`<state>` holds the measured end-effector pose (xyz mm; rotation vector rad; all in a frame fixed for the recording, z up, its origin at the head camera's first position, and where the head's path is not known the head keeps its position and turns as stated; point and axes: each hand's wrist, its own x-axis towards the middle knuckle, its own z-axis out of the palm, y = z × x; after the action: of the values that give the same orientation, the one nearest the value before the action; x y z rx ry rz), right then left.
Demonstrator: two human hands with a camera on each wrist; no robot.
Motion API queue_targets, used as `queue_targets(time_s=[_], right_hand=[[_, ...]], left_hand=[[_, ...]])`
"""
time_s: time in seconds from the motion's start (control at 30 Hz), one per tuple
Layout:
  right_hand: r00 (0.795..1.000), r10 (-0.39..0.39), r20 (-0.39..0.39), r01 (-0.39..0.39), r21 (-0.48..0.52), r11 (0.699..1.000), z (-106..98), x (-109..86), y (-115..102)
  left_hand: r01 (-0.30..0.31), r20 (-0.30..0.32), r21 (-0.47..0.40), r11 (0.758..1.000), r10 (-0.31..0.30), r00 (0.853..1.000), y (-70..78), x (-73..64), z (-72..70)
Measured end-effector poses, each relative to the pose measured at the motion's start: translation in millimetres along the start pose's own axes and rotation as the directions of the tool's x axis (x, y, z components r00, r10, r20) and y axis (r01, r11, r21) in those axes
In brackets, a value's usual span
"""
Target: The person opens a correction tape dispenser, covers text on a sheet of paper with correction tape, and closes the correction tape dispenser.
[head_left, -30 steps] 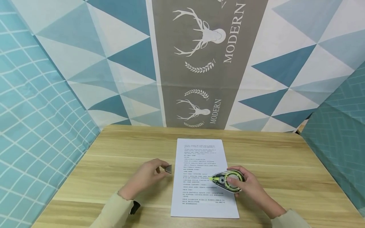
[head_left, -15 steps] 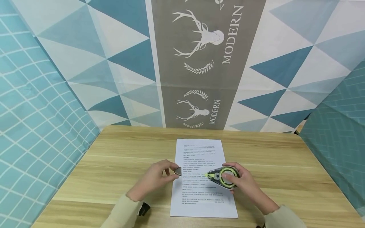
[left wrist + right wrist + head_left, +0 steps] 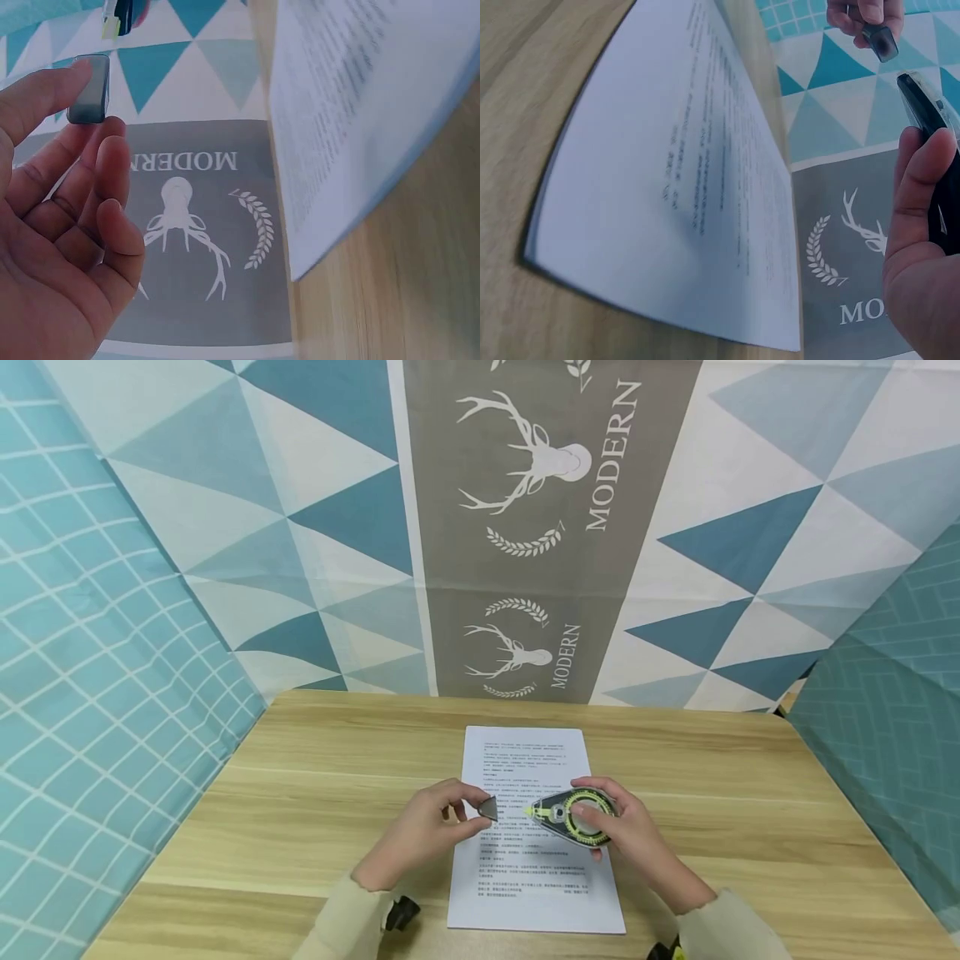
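Note:
My right hand (image 3: 618, 818) holds a correction tape (image 3: 573, 816), black and clear with a yellow-green wheel, its tip pointing left. Between thumb and fingertips my left hand (image 3: 435, 827) pinches a small dark grey cap (image 3: 488, 808). Cap and tip face each other a short gap apart, above the printed paper (image 3: 536, 910). In the left wrist view the cap (image 3: 89, 88) shows its smooth long side, and the tape's yellowish tip (image 3: 111, 28) is just beyond it. The right wrist view shows the cap's hollow end (image 3: 885, 46) turned toward the tape's dark body (image 3: 922, 101).
The paper is a neat stack lying on a wooden table (image 3: 337, 760). Behind the table hangs a patterned cloth (image 3: 517, 568) with deer heads and triangles. Blue tiled cloth (image 3: 112, 652) borders the left side, and green cloth (image 3: 885, 710) the right.
My left hand has moved right with the cap, from beside the paper to over it. My right hand has brought the correction tape left and slightly up, so the gap between them has narrowed.

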<state>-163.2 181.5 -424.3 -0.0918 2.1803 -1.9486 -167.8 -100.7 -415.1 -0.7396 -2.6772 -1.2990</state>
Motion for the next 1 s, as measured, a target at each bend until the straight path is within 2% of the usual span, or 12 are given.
queue_targets(time_s=[0.13, 0.4, 0.73, 1.0], right_hand=[[1.0, -0.006, 0.026, 0.005, 0.042, 0.999, 2.4, 2.0, -3.1], [0.996, -0.061, 0.069, 0.053, 0.116, 0.992, 5.9, 6.6, -6.9], [0.993, -0.081, 0.086, 0.07, 0.127, 0.989, 9.9, 9.8, -7.4], [0.991, -0.087, 0.1, 0.074, 0.125, 0.989, 12.7, 10.6, -8.1]], left_hand=[[0.02, -0.015, -0.027, 0.999, -0.02, 1.0, 4.6, 1.0, 1.9], [-0.004, -0.039, -0.07, 0.998, 0.002, 0.999, 9.5, 0.8, 4.7], [-0.039, -0.057, -0.062, 0.997, 0.036, 0.998, 6.9, -0.4, 9.1], [-0.016, -0.051, -0.057, 0.998, 0.013, 0.999, 8.3, -0.1, 9.8]])
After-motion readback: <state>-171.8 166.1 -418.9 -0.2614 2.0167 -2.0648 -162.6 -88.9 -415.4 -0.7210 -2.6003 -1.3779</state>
